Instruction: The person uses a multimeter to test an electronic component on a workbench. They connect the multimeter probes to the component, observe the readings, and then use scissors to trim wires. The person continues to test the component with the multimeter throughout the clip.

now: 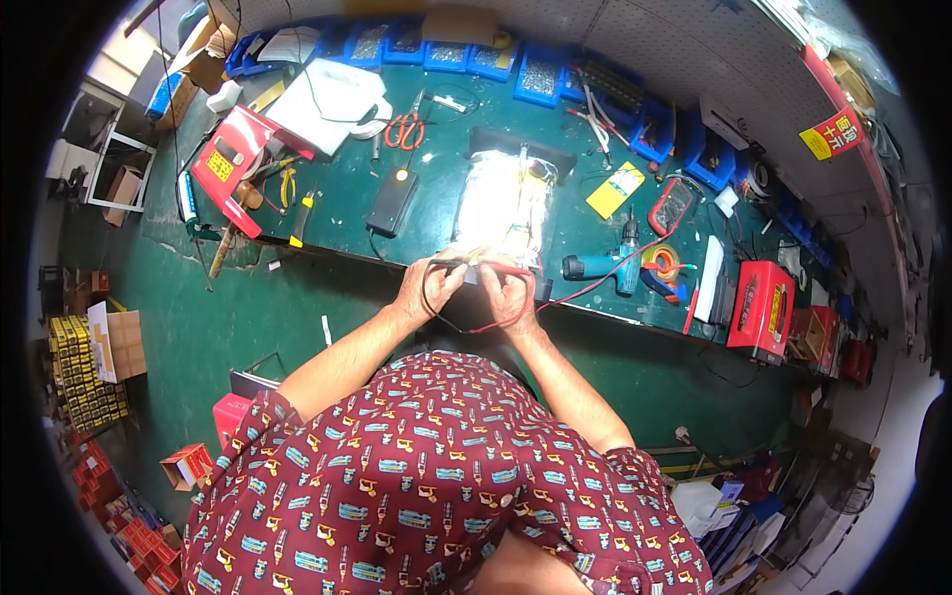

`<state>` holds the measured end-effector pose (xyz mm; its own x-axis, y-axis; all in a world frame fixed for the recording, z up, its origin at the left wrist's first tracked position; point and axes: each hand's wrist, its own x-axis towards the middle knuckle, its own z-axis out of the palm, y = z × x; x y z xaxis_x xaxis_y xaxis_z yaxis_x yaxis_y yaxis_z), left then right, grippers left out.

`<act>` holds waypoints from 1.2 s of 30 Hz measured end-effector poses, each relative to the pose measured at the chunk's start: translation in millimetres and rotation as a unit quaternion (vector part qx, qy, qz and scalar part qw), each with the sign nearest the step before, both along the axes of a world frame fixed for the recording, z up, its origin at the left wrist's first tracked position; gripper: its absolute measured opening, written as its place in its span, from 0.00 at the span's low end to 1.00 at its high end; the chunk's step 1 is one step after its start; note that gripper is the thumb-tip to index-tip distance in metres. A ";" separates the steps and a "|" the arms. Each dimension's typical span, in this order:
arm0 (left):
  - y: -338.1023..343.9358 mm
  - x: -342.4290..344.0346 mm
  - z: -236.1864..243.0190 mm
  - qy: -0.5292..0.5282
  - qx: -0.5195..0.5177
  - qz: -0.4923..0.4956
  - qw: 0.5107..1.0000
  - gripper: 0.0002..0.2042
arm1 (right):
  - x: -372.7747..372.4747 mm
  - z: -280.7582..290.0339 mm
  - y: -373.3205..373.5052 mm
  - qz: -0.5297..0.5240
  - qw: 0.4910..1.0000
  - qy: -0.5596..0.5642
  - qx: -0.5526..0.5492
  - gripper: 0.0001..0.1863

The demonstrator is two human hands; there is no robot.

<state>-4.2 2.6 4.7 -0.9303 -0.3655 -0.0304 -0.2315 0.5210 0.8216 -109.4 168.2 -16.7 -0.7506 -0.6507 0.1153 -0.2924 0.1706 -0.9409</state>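
At the front edge of the green workbench [426,213], my left hand [426,290] is closed on a black test probe [449,262]. Close beside it, my right hand [511,299] pinches a red test probe [512,269]. Both probes point inward at the near end of an opened device [501,198], whose inside is washed out by bright light. Whether the tips touch it, I cannot tell. Their leads loop below my hands, and the red one runs right to a red multimeter [674,206].
A teal cordless drill [620,262] and tape rolls [662,260] lie to the right, near a red machine [763,309]. Left are a black box [394,204], red-handled scissors [404,131], a screwdriver [302,220] and a red casing [226,164]. Blue parts bins [538,77] line the back.
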 end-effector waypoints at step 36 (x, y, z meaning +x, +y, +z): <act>-1.1 -2.5 4.8 0.014 -0.029 -0.017 0.999 0.09 | 14.6 -2.8 -9.9 -0.022 0.994 -0.064 -0.086 0.03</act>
<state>-6.8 1.6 9.5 -0.9422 -0.3346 0.0173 -0.1898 0.5756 0.7954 -94.8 158.3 -19.4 -0.7934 -0.5960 0.1236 -0.1637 0.0133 -0.9864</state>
